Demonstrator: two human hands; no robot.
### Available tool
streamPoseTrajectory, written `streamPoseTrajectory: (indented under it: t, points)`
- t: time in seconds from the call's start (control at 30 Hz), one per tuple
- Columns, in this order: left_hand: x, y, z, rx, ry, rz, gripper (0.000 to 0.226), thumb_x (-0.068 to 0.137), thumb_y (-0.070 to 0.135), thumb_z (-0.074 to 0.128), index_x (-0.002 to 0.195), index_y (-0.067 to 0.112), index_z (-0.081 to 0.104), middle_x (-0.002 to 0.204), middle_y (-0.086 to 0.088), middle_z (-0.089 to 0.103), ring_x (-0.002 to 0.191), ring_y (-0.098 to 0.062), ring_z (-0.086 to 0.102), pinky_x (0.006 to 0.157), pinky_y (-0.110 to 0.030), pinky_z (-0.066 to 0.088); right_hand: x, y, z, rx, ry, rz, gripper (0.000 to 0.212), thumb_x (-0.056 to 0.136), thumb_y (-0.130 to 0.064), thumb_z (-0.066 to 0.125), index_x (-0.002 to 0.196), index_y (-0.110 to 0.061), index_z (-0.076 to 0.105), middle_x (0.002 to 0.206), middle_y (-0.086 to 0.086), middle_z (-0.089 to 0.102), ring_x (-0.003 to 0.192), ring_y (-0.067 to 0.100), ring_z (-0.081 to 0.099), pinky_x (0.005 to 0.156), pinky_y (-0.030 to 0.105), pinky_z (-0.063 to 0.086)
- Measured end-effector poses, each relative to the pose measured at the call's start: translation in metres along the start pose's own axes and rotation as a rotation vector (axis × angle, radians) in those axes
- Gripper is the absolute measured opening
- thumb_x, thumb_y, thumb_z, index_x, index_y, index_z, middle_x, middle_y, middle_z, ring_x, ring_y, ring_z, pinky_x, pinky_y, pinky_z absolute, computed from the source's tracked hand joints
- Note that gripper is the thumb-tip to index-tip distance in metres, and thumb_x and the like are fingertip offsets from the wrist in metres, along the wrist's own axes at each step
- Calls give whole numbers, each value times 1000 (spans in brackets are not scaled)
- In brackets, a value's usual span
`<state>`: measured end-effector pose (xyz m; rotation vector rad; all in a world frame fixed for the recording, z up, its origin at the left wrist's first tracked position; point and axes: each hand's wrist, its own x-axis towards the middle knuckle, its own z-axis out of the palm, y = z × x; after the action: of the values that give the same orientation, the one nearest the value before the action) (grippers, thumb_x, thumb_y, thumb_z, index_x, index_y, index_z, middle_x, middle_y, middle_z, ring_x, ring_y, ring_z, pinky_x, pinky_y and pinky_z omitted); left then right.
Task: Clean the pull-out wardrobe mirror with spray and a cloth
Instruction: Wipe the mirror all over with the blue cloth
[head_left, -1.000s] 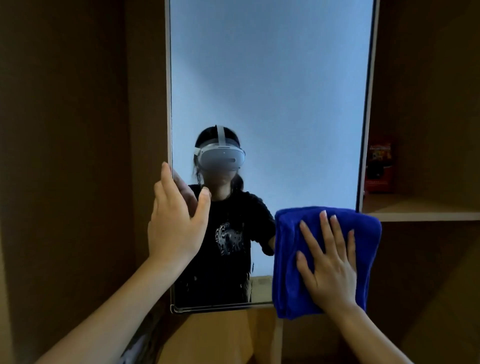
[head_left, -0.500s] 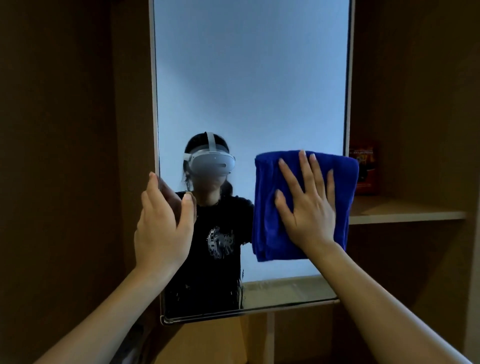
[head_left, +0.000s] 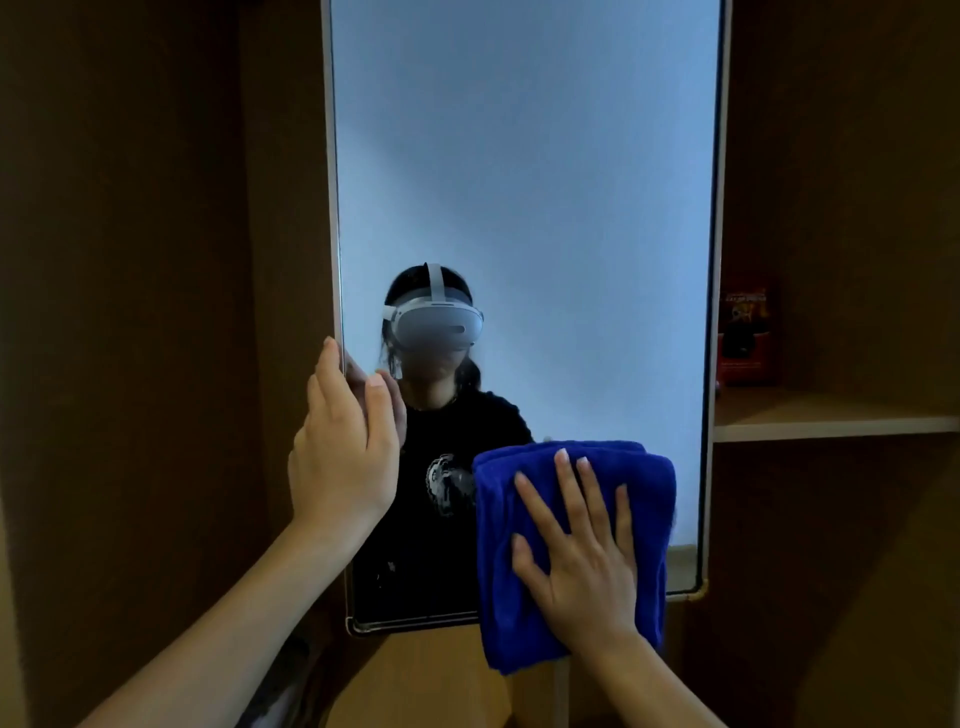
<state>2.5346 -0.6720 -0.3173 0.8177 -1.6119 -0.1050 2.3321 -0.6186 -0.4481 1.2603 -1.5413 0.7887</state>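
The tall mirror (head_left: 524, 182) stands upright between dark wooden wardrobe panels, its thin pale frame running down both sides. A folded blue cloth (head_left: 644, 499) lies flat against its lower right part, hanging past the bottom edge. The right hand (head_left: 582, 561) presses on the cloth with fingers straight and spread. The left hand (head_left: 343, 457) grips the mirror's left edge, thumb on the glass side and fingers wrapped behind the frame. In the glass a person in a black shirt wears a pale headset (head_left: 436, 322). To the right, a wooden shelf (head_left: 831, 421) carries a red box (head_left: 745, 338), well apart from the cloth.
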Motion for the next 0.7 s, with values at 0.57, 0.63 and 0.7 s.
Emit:
streamPoseTrajectory:
  t: [0.57,0.63,0.7]
  points:
    - [2,-4,-1,-102,0,-9,59,100,49,19,150,16,23,148,-7,43,128,-25,50,99,-38,38,127,-68,-29,35,41,-29,59,98,-49,33,153,-36,15,162,1,6,150,18,1,120,51,4]
    - [2,-4,-1,-113,-9,-26,57,102,45,21,151,16,23,150,-7,40,131,-25,46,102,-37,36,93,-75,-18,30,-1,-91,60,98,-51,34,153,-36,14,162,0,6,150,18,3,120,49,4]
    - [2,-6,-1,-110,-20,-28,56,102,44,23,152,17,21,153,-5,36,134,-23,44,101,-33,34,57,-79,-7,12,-37,-118,61,98,-53,34,153,-36,13,162,-1,6,149,18,6,119,49,4]
